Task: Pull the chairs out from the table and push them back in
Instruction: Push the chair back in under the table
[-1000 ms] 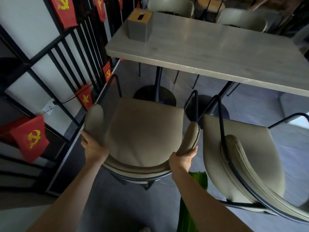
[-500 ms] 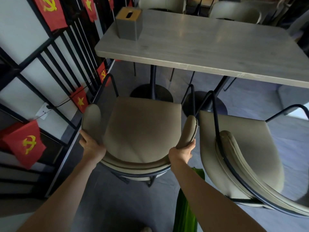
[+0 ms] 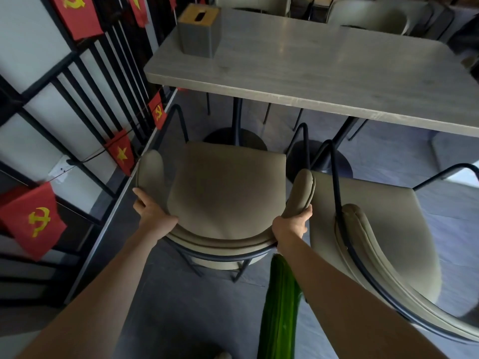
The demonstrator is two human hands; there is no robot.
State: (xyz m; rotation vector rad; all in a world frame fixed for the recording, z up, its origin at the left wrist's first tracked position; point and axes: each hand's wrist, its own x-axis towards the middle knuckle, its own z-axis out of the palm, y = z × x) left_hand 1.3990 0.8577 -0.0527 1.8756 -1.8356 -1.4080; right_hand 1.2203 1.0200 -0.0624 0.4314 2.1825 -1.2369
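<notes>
A beige padded chair [image 3: 223, 187] with a black metal frame stands in front of me, its seat clear of the grey wooden table [image 3: 324, 71]. My left hand [image 3: 151, 216] grips the left side of its curved backrest. My right hand [image 3: 291, 225] grips the right side of the backrest, fingers wrapped under the padding. A second beige chair [image 3: 375, 242] stands to the right, also out from the table, close beside the first.
A black railing [image 3: 85, 73] hung with small red flags runs along the left wall. A grey tissue box [image 3: 199, 29] sits on the table's far left corner. More chairs [image 3: 368, 14] stand beyond the table. A green leaf [image 3: 281, 307] lies below my right arm.
The chair and my hands have shifted forward, nearer the table, and the seat's front edge has come closer to the tabletop. Both hands keep their grip on the backrest.
</notes>
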